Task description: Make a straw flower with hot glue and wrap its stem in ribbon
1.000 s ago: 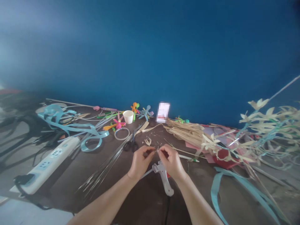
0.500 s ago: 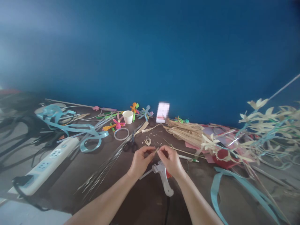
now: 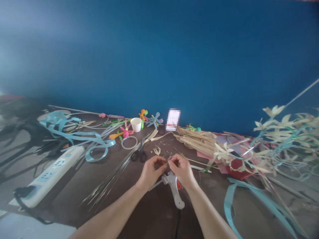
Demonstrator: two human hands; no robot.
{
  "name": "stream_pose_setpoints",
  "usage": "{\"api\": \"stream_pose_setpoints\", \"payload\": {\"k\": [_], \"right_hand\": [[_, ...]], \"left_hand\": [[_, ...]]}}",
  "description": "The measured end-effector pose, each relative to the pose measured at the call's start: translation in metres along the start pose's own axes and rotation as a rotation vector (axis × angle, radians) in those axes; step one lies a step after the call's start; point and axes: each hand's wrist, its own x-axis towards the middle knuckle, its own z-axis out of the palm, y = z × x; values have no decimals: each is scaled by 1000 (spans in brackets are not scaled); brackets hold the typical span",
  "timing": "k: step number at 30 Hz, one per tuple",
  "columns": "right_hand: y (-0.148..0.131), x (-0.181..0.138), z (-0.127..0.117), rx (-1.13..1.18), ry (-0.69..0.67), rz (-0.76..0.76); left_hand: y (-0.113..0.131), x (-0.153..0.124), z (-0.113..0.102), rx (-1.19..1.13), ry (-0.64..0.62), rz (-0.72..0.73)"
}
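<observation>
My left hand (image 3: 154, 170) and my right hand (image 3: 181, 168) meet at the fingertips over the middle of the dark table. Both are closed in a pinch around a small, thin piece, mostly hidden, whose pale tip shows between them; its kind I cannot make out. Just below them lies a white hot glue gun (image 3: 174, 191) with a red-orange trigger and a black cord. Beyond the fingers is a small pale husk-like flower piece (image 3: 157, 151) among scattered scraps. Dark-handled scissors (image 3: 138, 155) rest left of my left hand.
A white power strip (image 3: 51, 177), light blue ribbon (image 3: 97, 141) and thin metal wires (image 3: 109, 179) lie at left. A paper cup (image 3: 136, 124) and a pixelated upright card or screen (image 3: 172, 119) stand behind. Dried husks (image 3: 196, 141) and pale flowers (image 3: 276, 129) fill the right.
My fingertips have drawn slightly closer together, and less of the small piece shows between them. My left hand has shifted a little; the things on the table stay put.
</observation>
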Motion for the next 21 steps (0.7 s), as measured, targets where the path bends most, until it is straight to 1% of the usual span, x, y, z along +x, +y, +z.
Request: {"api": "stream_pose_setpoints", "payload": {"k": [3, 6, 11, 14, 21], "right_hand": [[-1, 1, 0, -14, 0, -6], [-1, 1, 1, -36, -4, -20], [-2, 1, 2, -38, -14, -51], [-4, 0, 1, -39, -17, -60], [-4, 0, -1, -51, -29, -69]], "left_hand": [[4, -1, 0, 67, 11, 31], [9, -2, 0, 122, 17, 30], [7, -2, 0, 117, 39, 13], [2, -1, 0, 53, 19, -25], [-3, 2, 1, -214, -47, -189]]}}
